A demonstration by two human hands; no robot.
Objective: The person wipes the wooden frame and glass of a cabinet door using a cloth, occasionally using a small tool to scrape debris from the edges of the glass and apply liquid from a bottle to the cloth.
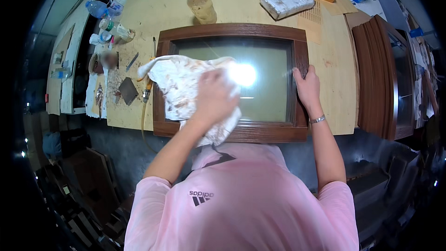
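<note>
A brown wooden framed glass door panel (237, 30) lies flat on the pale tabletop, a bright lamp glare on its glass. My left hand (215, 96), smeared by motion, presses a white stained cloth (173, 86) onto the glass. The cloth spreads over the frame's left side and hangs over its near edge. My right hand (308, 88) grips the right side of the frame, thumb on top and fingers round the outer edge. The left fingertips are blurred against the cloth.
Beyond the panel stand a capped bottle (201, 3) and a white wrapped block (287, 2). Several similar panels (375, 76) stand stacked at right. An orange air tool with a hose (147, 92), a dark square scrap (127, 90) and a lying bottle (117, 29) are at left.
</note>
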